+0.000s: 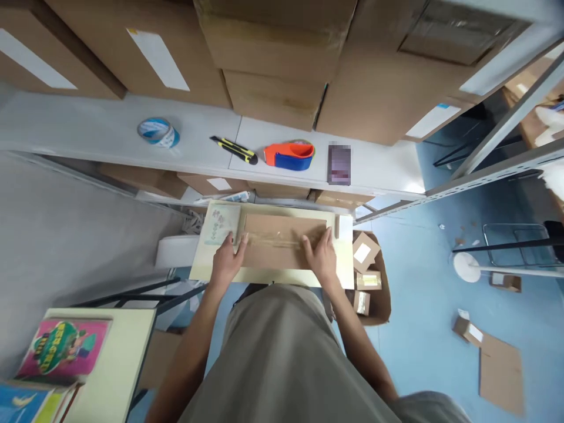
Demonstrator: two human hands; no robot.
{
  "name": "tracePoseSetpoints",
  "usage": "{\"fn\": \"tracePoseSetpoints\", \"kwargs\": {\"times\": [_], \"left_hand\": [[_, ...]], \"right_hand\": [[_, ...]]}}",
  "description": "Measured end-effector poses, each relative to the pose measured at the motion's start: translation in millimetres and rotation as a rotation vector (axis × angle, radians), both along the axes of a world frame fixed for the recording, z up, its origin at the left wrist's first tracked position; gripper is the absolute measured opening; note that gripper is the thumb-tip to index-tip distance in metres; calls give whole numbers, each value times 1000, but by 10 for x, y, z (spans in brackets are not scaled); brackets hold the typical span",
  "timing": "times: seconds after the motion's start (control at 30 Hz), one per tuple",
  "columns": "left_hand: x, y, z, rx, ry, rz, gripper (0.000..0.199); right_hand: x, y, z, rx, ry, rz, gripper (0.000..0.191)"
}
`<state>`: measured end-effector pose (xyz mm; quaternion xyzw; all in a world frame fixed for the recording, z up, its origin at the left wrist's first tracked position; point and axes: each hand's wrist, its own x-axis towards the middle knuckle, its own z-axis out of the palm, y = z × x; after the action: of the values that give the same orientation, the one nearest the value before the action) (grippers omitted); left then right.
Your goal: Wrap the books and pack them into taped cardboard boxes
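Observation:
A flat brown cardboard box [278, 257] lies on the small pale-yellow table [200, 264] in front of me, with clear tape along its middle. My left hand [229, 258] grips its left end, thumb on the top edge. At the right end, my right hand [321, 255] holds it in the same way, thumb resting on the top face. The fingers' undersides are hidden. A pale book with printed characters [221, 224] lies just left of the box. Close to the right end is a small white box [344, 227].
Above, a white shelf [194, 132] carries a tape roll [158, 132], a utility knife [233, 150], an orange-and-blue tape dispenser [289, 155], a blurred dark rectangle [339, 164] and large cartons [273, 100]. A bin [383, 294] of small boxes stands right; books [66, 346] lie lower left.

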<state>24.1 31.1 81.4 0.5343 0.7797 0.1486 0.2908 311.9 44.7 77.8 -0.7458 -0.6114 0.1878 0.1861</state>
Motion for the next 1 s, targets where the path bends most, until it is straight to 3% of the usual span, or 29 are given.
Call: {"fn": "tracePoseSetpoints", "kwargs": {"times": [0.1, 0.13, 0.2, 0.33, 0.47, 0.57, 0.73, 0.83, 0.9, 1.0], "left_hand": [[214, -2, -12, -172, 72, 14, 79], [270, 25, -29, -196, 132, 48, 85], [294, 83, -96, -202, 170, 62, 79], [36, 125, -269, -107, -1, -31, 61], [-140, 74, -311, -8, -163, -42, 60], [-35, -26, -182, 45, -224, -32, 61], [296, -206, 252, 160, -441, -136, 46], [292, -254, 437, 258, -510, -183, 36], [156, -285, 421, 279, -499, -230, 35], [-124, -352, 121, 233, -412, -278, 39]], "right_hand": [[-87, -231, -171, -18, 33, -115, 125], [-81, -237, -195, -8, 61, -157, 123], [3, -209, -229, -24, 167, -206, 110], [237, -192, -312, -94, 390, -173, 88], [257, -280, -346, -102, 400, -248, 92], [295, -430, -178, -31, 421, -264, 89], [634, -770, 390, 126, 404, -338, 67], [819, -894, 590, 181, 390, -340, 59], [870, -938, 573, 168, 406, -260, 54], [825, -971, 332, 62, 469, -94, 47]]}}
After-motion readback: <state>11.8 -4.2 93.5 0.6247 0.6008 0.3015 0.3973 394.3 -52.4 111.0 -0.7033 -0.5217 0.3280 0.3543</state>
